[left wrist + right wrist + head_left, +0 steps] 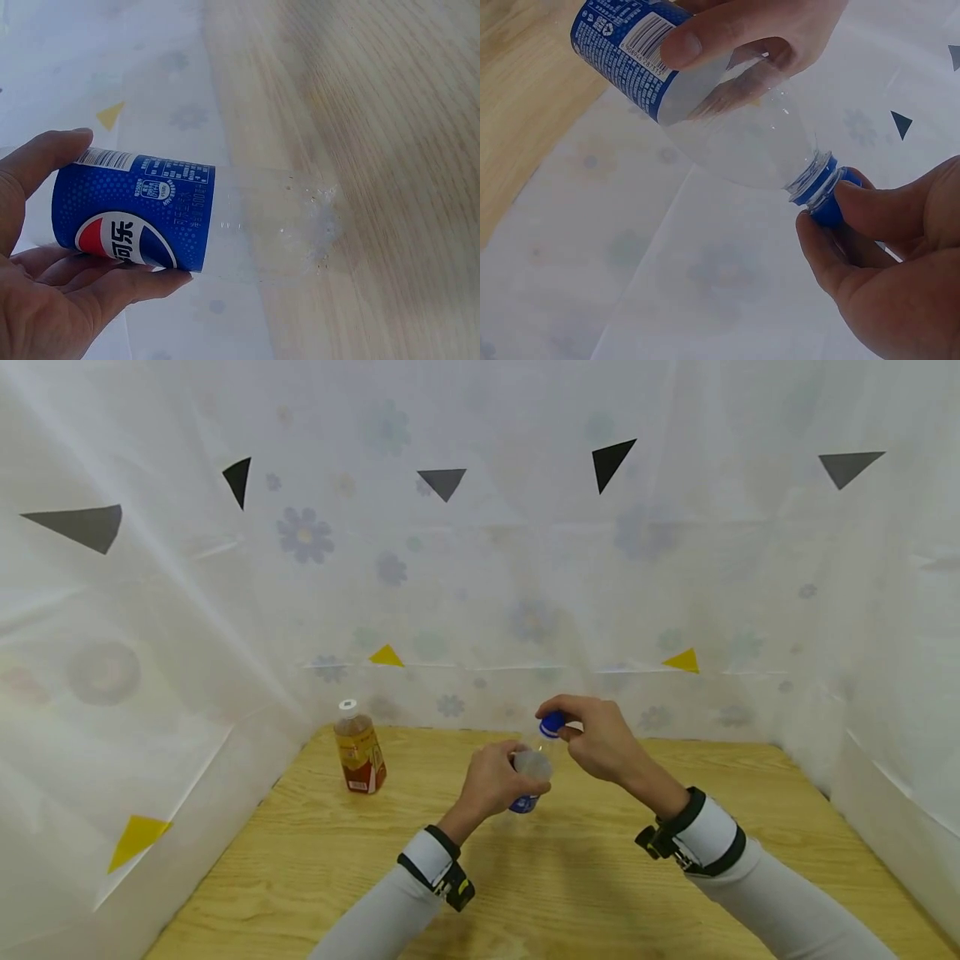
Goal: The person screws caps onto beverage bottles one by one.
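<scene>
A clear plastic Pepsi bottle [142,214] with a blue label is held above the table, tilted. My left hand [491,777] grips it round the body, thumb on one side and fingers on the other. At its neck, my right hand [603,743] pinches the blue cap [827,211] between thumb and fingertips. In the right wrist view the cap sits at the mouth, with a blue ring [815,180] and some thread showing below it. The clear part of the bottle [742,150] looks empty except for droplets near the base.
A bottle of reddish-brown drink [361,752] with a white cap and yellow label stands at the table's back left. The wood-grain table [300,868] is enclosed by white flower-patterned sheeting [495,568] at the back and sides, with black, grey and yellow triangles on it.
</scene>
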### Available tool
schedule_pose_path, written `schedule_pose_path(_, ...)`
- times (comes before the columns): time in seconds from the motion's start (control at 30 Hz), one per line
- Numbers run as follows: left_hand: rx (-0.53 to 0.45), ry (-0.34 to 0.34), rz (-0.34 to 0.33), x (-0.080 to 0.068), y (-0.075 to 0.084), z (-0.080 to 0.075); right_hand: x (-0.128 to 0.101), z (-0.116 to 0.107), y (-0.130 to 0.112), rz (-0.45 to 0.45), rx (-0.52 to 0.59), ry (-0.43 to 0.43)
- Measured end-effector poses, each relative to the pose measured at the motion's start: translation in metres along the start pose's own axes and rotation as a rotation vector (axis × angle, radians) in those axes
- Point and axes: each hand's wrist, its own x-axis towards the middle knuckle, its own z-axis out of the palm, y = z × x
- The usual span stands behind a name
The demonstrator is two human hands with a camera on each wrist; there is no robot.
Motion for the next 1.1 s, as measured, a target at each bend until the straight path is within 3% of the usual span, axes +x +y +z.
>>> schedule_pose_path(0.23,0.007,0.002,0.004,0.0004,-0.0003,0.0008,-0.0019,-0.0017,-0.0006,0.005,0.028,-0.001)
schedule_pose_path(0.77,0.022,0.004,-0.003,0.0001,0.0003,0.0007,-0.0028,0.0004,-0.0029,0.026,-0.038,0.020)
schedule_pose_path(1.1,0.015,0.009,0.009,-0.0013,0.0005,0.0010,-0.0016,0.0040,0.0003,-0.006,-0.076,0.049)
